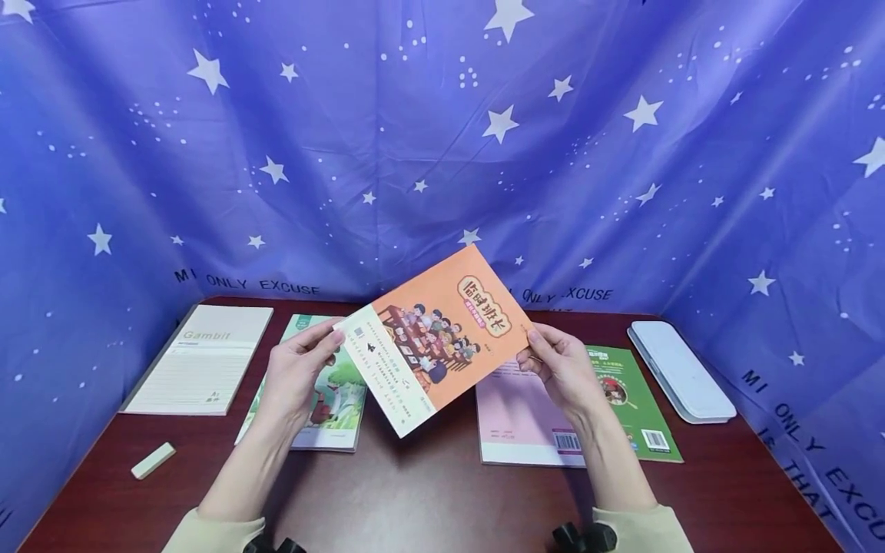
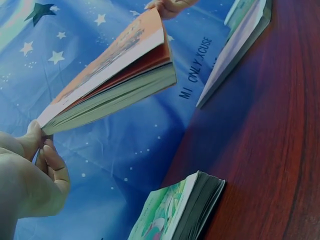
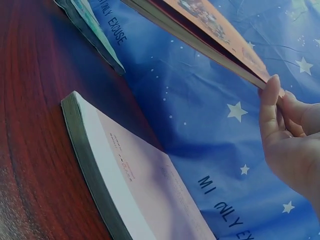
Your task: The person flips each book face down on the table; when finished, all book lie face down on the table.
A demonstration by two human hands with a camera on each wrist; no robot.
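An orange book with a white band and a picture of children at a long table is held up, tilted, above the desk. My left hand pinches its left corner between thumb and fingers. At the opposite, right-hand corner, my right hand pinches it the same way. In the left wrist view the cover of the orange book lifts a little from the page block. Below the left hand lies a green picture book; under the right lies a pink book, partly hidden by the hand and forearm.
A cream notebook lies at the far left, with a pale eraser in front of it. Right of the pink book are a dark green book and a white case. A blue starry curtain surrounds the brown desk.
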